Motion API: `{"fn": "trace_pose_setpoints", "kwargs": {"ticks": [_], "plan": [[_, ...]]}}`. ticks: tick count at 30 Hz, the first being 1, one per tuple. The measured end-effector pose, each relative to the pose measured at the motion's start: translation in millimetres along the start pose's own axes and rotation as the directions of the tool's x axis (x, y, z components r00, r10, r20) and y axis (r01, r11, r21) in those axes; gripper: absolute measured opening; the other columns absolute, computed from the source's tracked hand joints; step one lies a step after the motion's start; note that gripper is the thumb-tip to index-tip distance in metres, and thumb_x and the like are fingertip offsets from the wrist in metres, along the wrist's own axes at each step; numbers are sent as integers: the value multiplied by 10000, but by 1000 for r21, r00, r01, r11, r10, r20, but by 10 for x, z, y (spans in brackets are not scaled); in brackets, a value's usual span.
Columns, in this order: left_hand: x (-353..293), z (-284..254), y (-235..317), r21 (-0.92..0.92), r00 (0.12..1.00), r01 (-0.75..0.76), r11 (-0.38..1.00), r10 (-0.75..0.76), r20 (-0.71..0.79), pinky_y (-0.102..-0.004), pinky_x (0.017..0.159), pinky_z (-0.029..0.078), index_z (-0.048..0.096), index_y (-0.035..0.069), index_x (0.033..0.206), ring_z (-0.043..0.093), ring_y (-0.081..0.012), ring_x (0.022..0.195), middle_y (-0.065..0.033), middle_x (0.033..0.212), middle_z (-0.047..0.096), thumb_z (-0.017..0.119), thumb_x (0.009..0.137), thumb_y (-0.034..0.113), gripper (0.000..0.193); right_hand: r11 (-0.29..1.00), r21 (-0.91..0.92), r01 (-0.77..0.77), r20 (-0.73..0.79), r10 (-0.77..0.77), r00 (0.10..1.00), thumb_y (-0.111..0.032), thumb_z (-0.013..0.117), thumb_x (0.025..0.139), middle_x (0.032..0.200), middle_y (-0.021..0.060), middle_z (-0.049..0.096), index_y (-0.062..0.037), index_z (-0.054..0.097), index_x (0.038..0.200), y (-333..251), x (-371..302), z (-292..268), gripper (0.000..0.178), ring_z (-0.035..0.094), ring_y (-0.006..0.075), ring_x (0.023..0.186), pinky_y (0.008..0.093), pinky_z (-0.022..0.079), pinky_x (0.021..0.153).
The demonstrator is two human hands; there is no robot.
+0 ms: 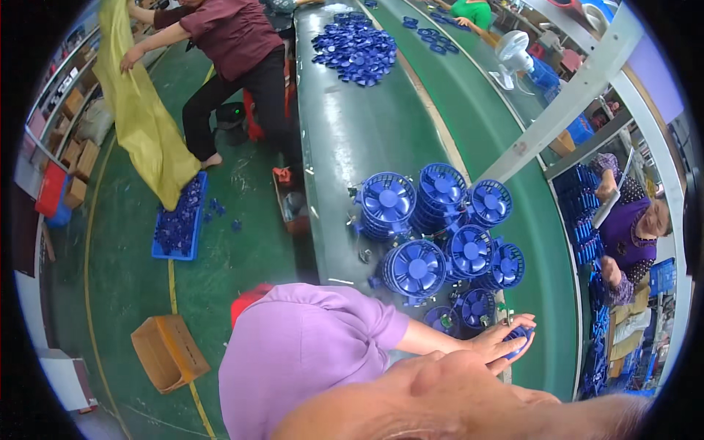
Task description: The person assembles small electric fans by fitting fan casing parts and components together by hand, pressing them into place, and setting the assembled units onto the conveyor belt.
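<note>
My left arm, in a light purple short sleeve, stretches right across the lower middle. My left hand [496, 343] is closed around a small round blue fan part [519, 340], fingers over its far side and thumb on the near side. My right hand is not visible. Just beyond the left hand stand a blue fan in a round cage [475, 306] and a smaller blue piece [443, 320] with a green bit on it. Farther along are several stacks of blue caged fans [419, 267], their blades facing up.
A heap of blue fan blades [354, 48] lies on the far table [345, 125]. A green belt [506, 139] runs alongside, crossed by a white post [557, 99]. Left, a person holds a yellow sack [143, 110] over a blue tray [192, 233]; a cardboard box [167, 353] sits nearer. Another person works right.
</note>
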State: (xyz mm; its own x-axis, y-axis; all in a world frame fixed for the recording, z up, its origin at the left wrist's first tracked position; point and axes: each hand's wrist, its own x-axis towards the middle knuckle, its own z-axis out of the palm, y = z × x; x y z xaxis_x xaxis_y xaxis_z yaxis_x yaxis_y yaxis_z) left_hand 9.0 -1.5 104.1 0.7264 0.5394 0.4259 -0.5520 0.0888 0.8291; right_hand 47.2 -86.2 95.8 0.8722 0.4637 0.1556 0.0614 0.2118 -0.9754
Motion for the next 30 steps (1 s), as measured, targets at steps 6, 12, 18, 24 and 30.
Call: {"fn": "trace_pose_setpoints", "kwargs": {"ticks": [6, 12, 18, 24, 30], "plan": [[-69, -7, 197, 173, 976, -216, 961, 208, 62, -444, 1016, 348, 419, 67, 1270, 437, -357, 1202, -180, 1315, 420, 483, 932, 315, 424, 970, 212, -120, 60, 110, 992, -338, 615, 895, 1320, 175, 450, -66, 420, 1353, 30, -226, -115, 568, 488, 307, 1174, 415, 418, 987], [5, -68, 94, 248, 976, -217, 944, 209, 61, -455, 1036, 358, 494, 38, 1207, 456, -353, 1212, -181, 1240, 500, 576, 794, 223, 460, 998, 57, -27, -101, 32, 994, -351, 487, 970, 1231, 80, 493, -94, 382, 1351, 198, -225, -145, 471, 518, 215, 1122, 379, 448, 952], [-37, -78, -240, 511, 990, -36, 859, -40, 136, -458, 1125, 239, 235, -57, 1430, 283, -426, 1356, -321, 1443, 276, 569, 900, 311, 727, 961, -269, 71, -6, -76, 997, -299, 447, 979, 1355, 128, 482, -29, 445, 1374, 9, 351, -355, 479, 480, 233, 1223, 346, 359, 1046], [-26, -71, -66, 582, 858, -354, 732, 5, 514, -448, 1052, 374, 624, -16, 1116, 463, -368, 1235, -207, 1286, 535, 597, 797, 111, 344, 451, -890, -60, -236, -346, 908, -282, 639, 877, 1338, 235, 487, -32, 485, 1340, 25, 483, -1335, 548, 456, 338, 1262, 421, 339, 1061], [327, -574, -27, 715, 867, -423, 556, 19, 498, -417, 949, 464, 661, -18, 1029, 581, -370, 1088, -199, 1141, 635, 477, 744, -42, 340, 643, -762, 75, 16, -98, 995, -168, 718, 787, 1326, 186, 519, -74, 573, 1242, -166, -253, -523, 487, 483, 344, 1232, 415, 369, 1045]]}}
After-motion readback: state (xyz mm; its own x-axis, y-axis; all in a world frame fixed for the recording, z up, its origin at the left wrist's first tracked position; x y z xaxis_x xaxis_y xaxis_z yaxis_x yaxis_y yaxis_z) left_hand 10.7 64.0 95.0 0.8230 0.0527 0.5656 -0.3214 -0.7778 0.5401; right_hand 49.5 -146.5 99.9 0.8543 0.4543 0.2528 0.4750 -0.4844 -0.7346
